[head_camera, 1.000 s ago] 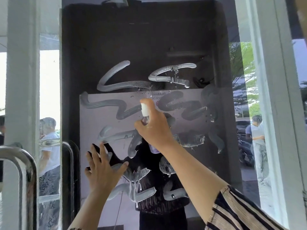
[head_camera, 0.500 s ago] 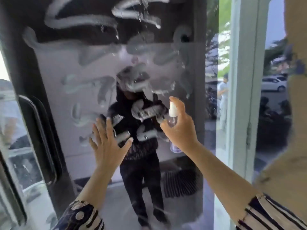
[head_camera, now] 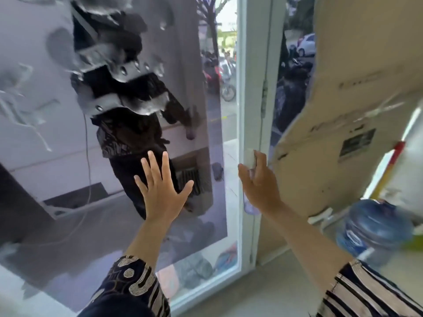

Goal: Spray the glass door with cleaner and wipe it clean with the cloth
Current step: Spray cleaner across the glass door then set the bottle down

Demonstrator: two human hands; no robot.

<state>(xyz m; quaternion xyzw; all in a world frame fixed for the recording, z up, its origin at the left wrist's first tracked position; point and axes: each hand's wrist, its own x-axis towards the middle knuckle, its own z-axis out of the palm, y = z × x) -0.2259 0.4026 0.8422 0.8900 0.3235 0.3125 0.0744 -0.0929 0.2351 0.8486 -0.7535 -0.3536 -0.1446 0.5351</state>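
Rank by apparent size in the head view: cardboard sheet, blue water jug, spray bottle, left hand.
1. cardboard sheet
2. blue water jug
3. left hand
4. spray bottle, mostly hidden in the right hand, so its rank is unsure.

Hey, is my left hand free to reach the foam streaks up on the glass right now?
Probably yes: the left hand is open and empty against the glass door, nothing between it and the foam streaks above.
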